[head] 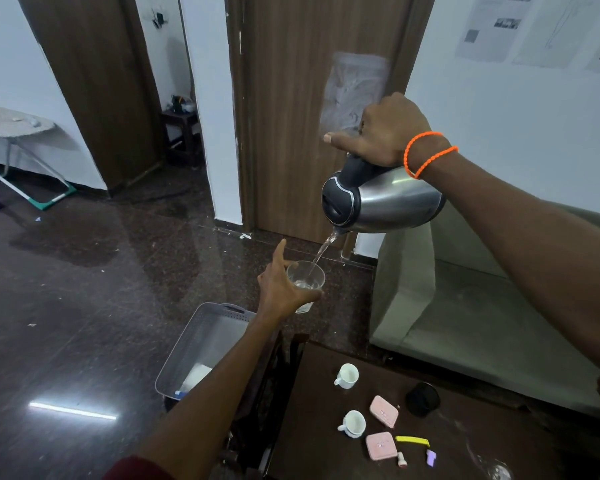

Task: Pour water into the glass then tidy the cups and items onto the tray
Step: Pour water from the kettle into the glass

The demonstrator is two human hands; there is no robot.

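My right hand [387,133] grips the black handle of a steel kettle [392,202], tipped so its spout points down. A stream of water [323,251] runs from the spout into a clear glass [307,282]. My left hand [281,285] holds that glass out in front, over the floor, with the forefinger stretched up. A little water sits in the glass. A grey tray [201,344] lies lower left, under my left forearm, with a white item [198,375] in it. Two white cups [347,375] [353,423] stand on the dark table [312,410].
Also on the table are two pink cases [383,411] [381,445], a yellow strip [412,441], a small purple piece [430,457], a small white-and-pink piece [401,459] and a black round base [422,398]. A grey-green sofa [465,323] stands right. A dark chair frame [278,375] separates tray and table.
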